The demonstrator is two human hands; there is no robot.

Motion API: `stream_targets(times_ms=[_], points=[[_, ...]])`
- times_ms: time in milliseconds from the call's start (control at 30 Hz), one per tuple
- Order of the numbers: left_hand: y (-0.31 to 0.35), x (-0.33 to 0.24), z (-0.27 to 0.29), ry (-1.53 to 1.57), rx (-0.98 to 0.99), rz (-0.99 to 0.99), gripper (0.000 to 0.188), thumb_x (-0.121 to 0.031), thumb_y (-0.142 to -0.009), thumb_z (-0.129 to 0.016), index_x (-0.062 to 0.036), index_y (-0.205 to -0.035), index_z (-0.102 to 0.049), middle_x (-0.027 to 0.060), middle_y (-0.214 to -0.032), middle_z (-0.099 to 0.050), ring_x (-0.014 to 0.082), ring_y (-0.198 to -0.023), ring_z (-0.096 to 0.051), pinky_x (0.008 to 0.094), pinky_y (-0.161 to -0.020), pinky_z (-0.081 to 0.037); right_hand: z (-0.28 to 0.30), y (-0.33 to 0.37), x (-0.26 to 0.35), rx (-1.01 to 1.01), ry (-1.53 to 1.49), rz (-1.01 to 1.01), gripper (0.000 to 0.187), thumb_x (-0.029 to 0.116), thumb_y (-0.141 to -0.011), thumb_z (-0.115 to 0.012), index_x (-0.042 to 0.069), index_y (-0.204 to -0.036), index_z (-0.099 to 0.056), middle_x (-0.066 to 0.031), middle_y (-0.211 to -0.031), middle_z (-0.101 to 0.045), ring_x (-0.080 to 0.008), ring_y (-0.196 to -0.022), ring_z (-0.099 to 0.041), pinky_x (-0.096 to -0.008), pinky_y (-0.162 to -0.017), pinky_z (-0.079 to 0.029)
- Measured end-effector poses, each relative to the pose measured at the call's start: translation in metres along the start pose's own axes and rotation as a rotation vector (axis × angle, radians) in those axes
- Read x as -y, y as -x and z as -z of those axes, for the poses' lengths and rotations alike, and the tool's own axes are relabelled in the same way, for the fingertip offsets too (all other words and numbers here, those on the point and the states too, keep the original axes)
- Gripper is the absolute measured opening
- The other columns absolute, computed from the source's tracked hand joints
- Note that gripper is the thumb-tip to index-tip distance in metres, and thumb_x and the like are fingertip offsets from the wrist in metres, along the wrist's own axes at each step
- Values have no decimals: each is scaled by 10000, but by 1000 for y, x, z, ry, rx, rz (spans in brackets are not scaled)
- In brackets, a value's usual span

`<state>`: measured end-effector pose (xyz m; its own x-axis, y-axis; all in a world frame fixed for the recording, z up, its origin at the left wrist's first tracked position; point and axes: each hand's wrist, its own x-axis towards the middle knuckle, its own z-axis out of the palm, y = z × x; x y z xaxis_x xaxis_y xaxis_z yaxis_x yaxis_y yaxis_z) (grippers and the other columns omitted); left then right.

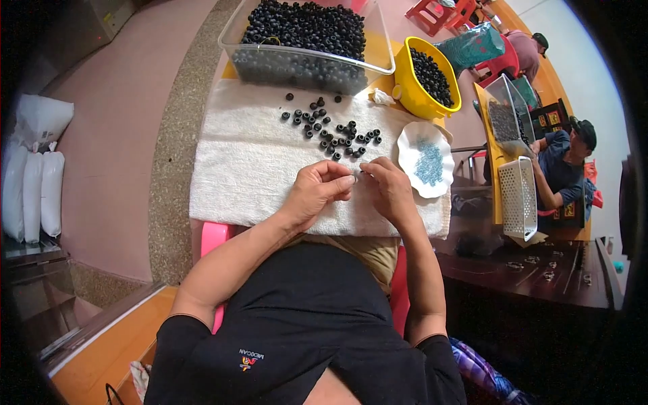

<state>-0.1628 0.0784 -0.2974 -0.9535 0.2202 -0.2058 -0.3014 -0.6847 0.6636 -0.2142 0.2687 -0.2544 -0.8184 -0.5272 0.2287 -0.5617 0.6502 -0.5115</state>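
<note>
My left hand (318, 189) and my right hand (386, 185) meet fingertip to fingertip over a white towel (236, 169). Pinched between them is something very small, apparently a dark bead; which fingers hold it is too small to tell. Just beyond the fingers, several black ring-shaped beads (334, 131) lie scattered on the towel. Right of my right hand stands a white scalloped dish (408, 145) of small blue pieces (428, 164).
At the far edge sit a clear plastic bin (307, 67) full of black beads and a yellow bowl (412, 94) with more. To the right, another person in blue (563, 165) sits at an orange table by a white basket (518, 196). White sacks (34, 182) stand at left.
</note>
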Motion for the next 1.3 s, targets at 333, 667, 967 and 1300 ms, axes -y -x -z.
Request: stream_targets(times_ms=[333, 667, 967, 1300], points=[[-2, 3, 2, -12, -18, -5, 140, -68, -914, -694, -19, -1024, -623, 58, -923, -670, 146, -793, -656, 282, -745, -579, -1, -10, -2, 156, 154, -41, 94, 58, -810, -628, 23, -872, -690, -164, -885, -664, -374, -822, -655, -418, -742, -525], [-2, 5, 3, -38, -7, -3, 145, -64, -914, -693, -14, -1030, -622, 61, -937, -670, 151, -803, -658, 288, -749, -581, 1, -5, -3, 149, 175, 6, 75, 48, -789, -616, 10, -819, -673, -175, -857, -654, -374, -823, -649, -432, -737, -520], [-2, 5, 3, -39, 3, -4, 135, -51, -916, -686, -11, -1025, -617, 62, -932, -667, 145, -808, -653, 287, -753, -581, 3, -1, -2, 107, 125, 14, 88, 51, -824, -618, 7, -842, -692, -157, -888, -668, -352, -840, -659, -413, -752, -528], [-2, 5, 3, -46, 0, -8, 140, -60, -908, -699, -19, -1019, -623, 59, -937, -666, 134, -818, -647, 293, -755, -584, 12, -2, 2, 195, 31, 24, 107, 24, -826, -608, 3, -880, -698, -142, -921, -659, -348, -834, -655, -393, -759, -523]])
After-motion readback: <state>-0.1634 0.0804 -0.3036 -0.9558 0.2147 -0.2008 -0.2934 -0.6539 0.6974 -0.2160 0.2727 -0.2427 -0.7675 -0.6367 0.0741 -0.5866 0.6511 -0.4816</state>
